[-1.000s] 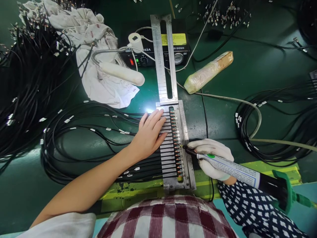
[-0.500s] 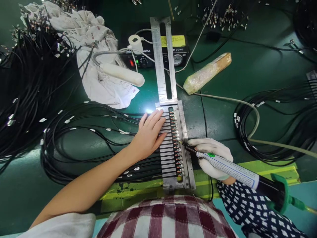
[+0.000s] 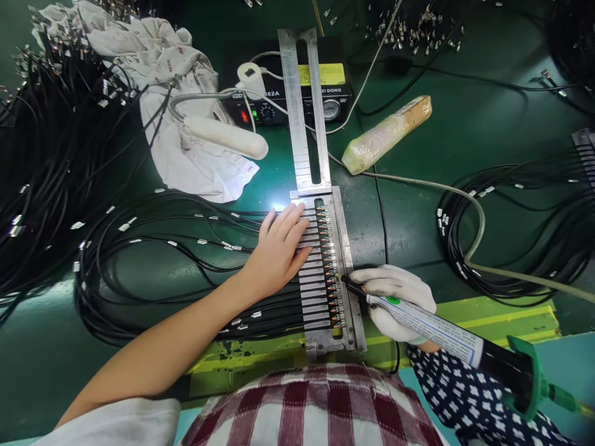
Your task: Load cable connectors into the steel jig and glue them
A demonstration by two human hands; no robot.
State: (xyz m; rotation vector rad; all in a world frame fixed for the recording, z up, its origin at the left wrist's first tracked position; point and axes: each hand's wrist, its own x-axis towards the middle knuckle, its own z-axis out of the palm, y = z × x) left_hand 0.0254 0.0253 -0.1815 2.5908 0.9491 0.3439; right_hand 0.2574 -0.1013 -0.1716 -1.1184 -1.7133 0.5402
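My left hand (image 3: 279, 248) lies flat with its fingers spread on the slotted metal fixture (image 3: 315, 306), across the black cables (image 3: 274, 314) set in its slots. Along the fixture's right side runs a row of small metal connectors (image 3: 333, 291) on the cable ends. My right hand (image 3: 400, 297), in a white glove, is wrapped round a labelled dispensing syringe (image 3: 432, 328) with a black front end and a green cap. The syringe's tip is at the connectors, about midway down the row. The fixture's hinged metal frame (image 3: 297, 124) lies folded away beyond it.
Behind the fixture is a black controller box (image 3: 269, 111). A white cloth (image 3: 181, 124) and white cylinder (image 3: 227, 136) lie at the back left, a wrapped block (image 3: 385, 136) at the back right. Cable bundles (image 3: 56, 155) fill the left; a coil (image 3: 453, 248) sits right.
My right hand and the syringe tip have moved slightly down along the row of connectors, toward me. My left hand stays in place on the fixture. The view has shifted a little.
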